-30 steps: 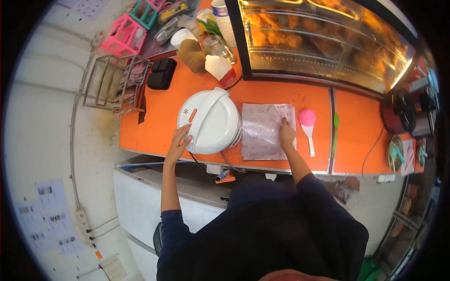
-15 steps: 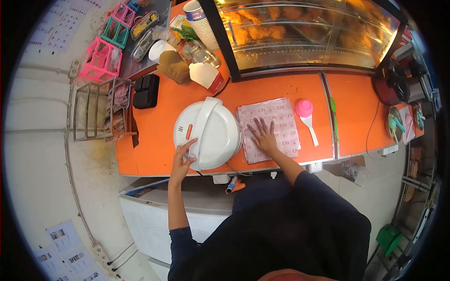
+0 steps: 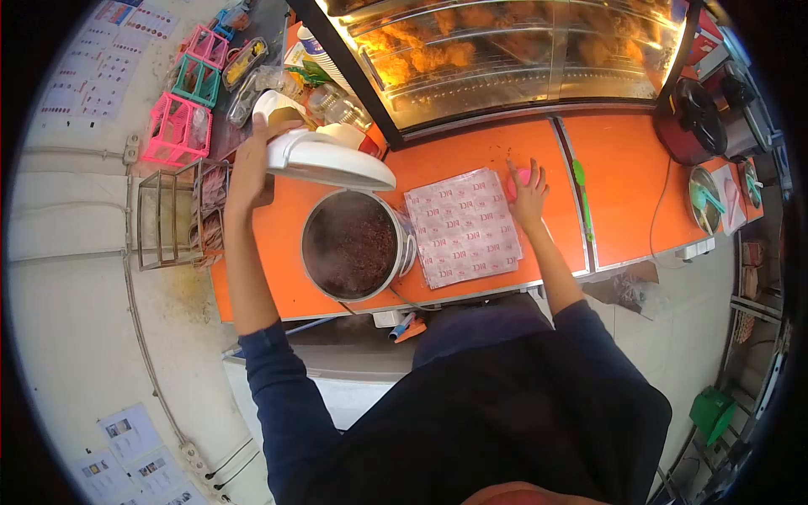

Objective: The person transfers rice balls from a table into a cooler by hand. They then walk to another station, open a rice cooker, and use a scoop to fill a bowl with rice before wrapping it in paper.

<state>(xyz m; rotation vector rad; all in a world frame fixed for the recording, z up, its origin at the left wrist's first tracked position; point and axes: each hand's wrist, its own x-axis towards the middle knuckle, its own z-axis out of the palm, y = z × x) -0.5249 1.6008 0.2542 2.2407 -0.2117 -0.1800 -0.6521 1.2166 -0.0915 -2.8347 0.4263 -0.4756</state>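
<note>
A white rice cooker (image 3: 402,252) stands uncovered on the orange counter, with steam rising from dark reddish-brown grainy food (image 3: 353,244) inside. Its white lid (image 3: 337,164) is raised and tilted above the far side of the pot. My left hand (image 3: 251,168) grips the lid at its left end; the fingertips are partly hidden. To the right of the pot lies a stack of printed pink-and-white wrapping paper (image 3: 465,227). Just past the stack, my right hand (image 3: 528,198) has its fingers spread over a pink cup (image 3: 523,177), whose white handle is mostly hidden.
A lit display case (image 3: 505,63) with fried food stands along the back. Behind the lid are stacked paper cups (image 3: 324,63) and a clear jar (image 3: 337,105). Green tongs (image 3: 583,198) lie right of my right hand. A wire rack (image 3: 168,219) is at the left.
My left hand has lifted the lid up and away, uncovering the pot. My right hand has left the paper stack and moved right to the pink cup.
</note>
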